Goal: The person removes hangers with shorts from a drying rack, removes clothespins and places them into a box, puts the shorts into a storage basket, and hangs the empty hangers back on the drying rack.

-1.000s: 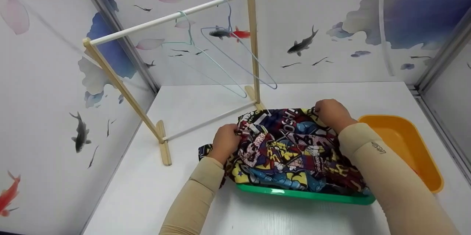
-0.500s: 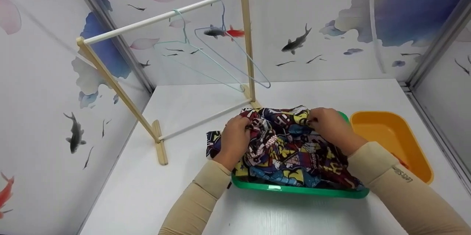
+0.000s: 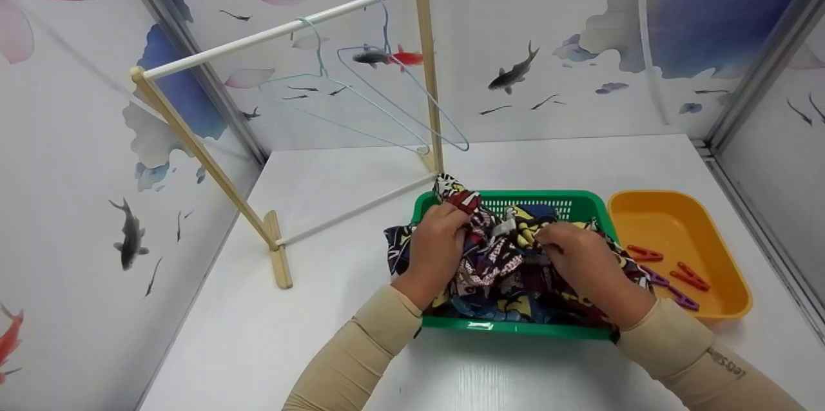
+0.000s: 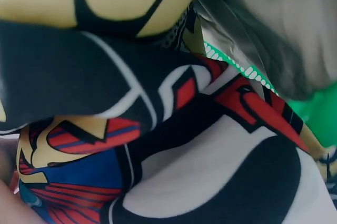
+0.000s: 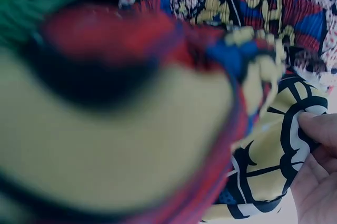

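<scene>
A garment (image 3: 493, 263) with a multicoloured cartoon print lies bunched over the green basket (image 3: 515, 329), and one part of it hangs out on the left. My left hand (image 3: 433, 247) grips the cloth near the basket's left side. On the other side, my right hand (image 3: 590, 263) pinches a yellow part of the same garment. Between the hands a small white label (image 3: 504, 228) shows. The left wrist view is mostly filled by printed fabric (image 4: 189, 176). In the right wrist view, fingers (image 5: 321, 129) hold a yellow fold beside gathered cloth; the nearest fabric is blurred.
To the right stands a yellow tray (image 3: 731, 256) with red clothespins (image 3: 691, 277) and purple clothespins (image 3: 683, 298). Behind and left is a wooden rack (image 3: 206, 156), its white rail (image 3: 277, 32) carrying a green hanger (image 3: 374, 105) and a blue hanger (image 3: 419, 76).
Both hands have drawn closer together and the garment is more bunched between them. The basket's back rim and the clothespins have come into sight. The head view has shifted slightly.
</scene>
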Available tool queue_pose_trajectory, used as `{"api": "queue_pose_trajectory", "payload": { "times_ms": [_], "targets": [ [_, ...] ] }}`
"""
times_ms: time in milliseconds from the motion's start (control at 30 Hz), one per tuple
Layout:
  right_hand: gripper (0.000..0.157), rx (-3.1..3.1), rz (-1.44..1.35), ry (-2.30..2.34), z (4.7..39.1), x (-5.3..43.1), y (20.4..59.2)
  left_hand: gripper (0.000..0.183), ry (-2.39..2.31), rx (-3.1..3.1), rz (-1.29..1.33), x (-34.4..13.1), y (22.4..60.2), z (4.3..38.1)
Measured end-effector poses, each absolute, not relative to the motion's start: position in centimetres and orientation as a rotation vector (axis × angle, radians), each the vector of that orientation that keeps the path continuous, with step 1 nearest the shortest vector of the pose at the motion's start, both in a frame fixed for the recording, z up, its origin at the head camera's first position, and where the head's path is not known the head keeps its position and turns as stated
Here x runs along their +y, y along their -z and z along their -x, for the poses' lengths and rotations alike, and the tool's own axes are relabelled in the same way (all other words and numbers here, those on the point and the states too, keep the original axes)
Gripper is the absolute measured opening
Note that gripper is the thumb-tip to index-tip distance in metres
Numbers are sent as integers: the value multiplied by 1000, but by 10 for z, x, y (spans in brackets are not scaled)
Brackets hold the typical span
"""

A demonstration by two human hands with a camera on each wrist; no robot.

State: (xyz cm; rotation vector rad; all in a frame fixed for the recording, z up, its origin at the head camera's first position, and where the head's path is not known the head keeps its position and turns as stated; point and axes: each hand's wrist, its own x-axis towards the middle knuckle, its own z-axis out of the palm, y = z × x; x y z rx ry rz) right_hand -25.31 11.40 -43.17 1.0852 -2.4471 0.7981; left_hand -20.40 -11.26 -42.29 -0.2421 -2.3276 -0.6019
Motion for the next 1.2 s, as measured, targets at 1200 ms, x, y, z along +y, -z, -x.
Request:
{"api": "queue_pose_trajectory", "payload": {
  "times_ms": [1200],
  "targets": [
    [17, -2629, -1114, -423, 218, 149, 448, 17, 650, -2912, 631, -48, 449, 225]
  ]
}}
